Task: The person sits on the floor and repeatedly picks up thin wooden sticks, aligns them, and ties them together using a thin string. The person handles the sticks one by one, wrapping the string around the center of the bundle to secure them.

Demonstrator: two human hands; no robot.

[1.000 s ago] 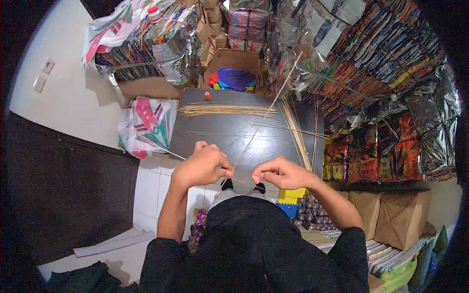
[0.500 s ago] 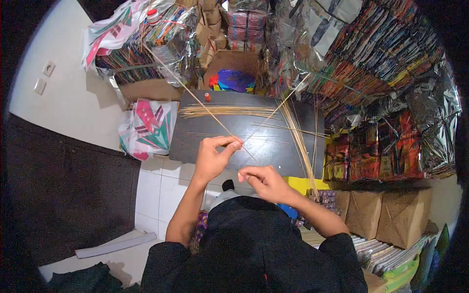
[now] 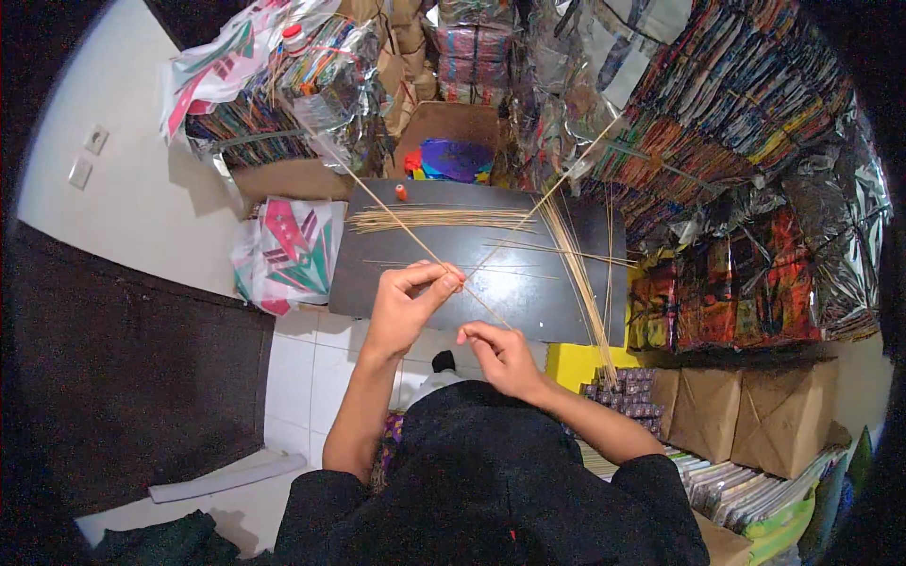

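Note:
Two long thin bamboo sticks cross in my left hand (image 3: pixel 401 307), which pinches them at the crossing between thumb and fingertips. One bamboo stick (image 3: pixel 385 203) slants from the upper left down past the pinch toward my right hand (image 3: pixel 510 360). The other bamboo stick (image 3: pixel 583 158) rises to the upper right. My right hand is just below and right of the crossing, fingers curled together. Whatever it may hold is too fine to make out. Beyond the hands, a bundle of bamboo sticks (image 3: pixel 429 219) lies across the dark table (image 3: pixel 377 288).
A second bundle of sticks (image 3: pixel 578 262) runs down the table's right side and over its near edge. An orange thread spool (image 3: pixel 401 192) stands at the far edge. Stacked wrapped packages (image 3: pixel 746 85) crowd the right. Brown paper packages (image 3: pixel 783 406) sit lower right.
The crossed sticks have turned slightly, with the upper-right tip moving farther right. My left hand has shifted a little to the left, and my right hand slightly down and left.

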